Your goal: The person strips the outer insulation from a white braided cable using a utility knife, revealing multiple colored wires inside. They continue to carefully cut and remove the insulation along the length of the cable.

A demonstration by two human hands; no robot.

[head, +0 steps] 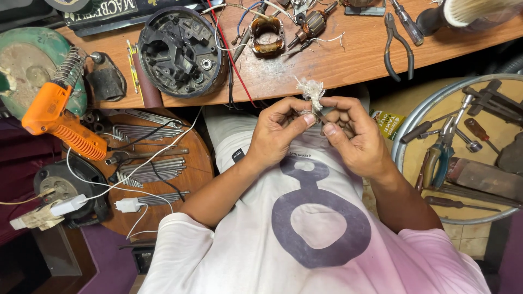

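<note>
My left hand (278,133) and my right hand (351,136) meet in front of my chest, just below the wooden bench edge (327,81). Between the fingertips of both hands sits a small dark part topped with a frayed tuft of whitish fibre (311,90). Left thumb and forefinger pinch it at the base; right thumb and fingers grip a thin dark piece next to it. What the small part is I cannot make out.
On the bench lie a round black motor housing (182,51), a copper-wound stator (267,35), an armature (313,23) and pliers (397,46). An orange glue gun (57,117) and hex keys (150,169) sit left; a round tray (414,117) of tools stands right.
</note>
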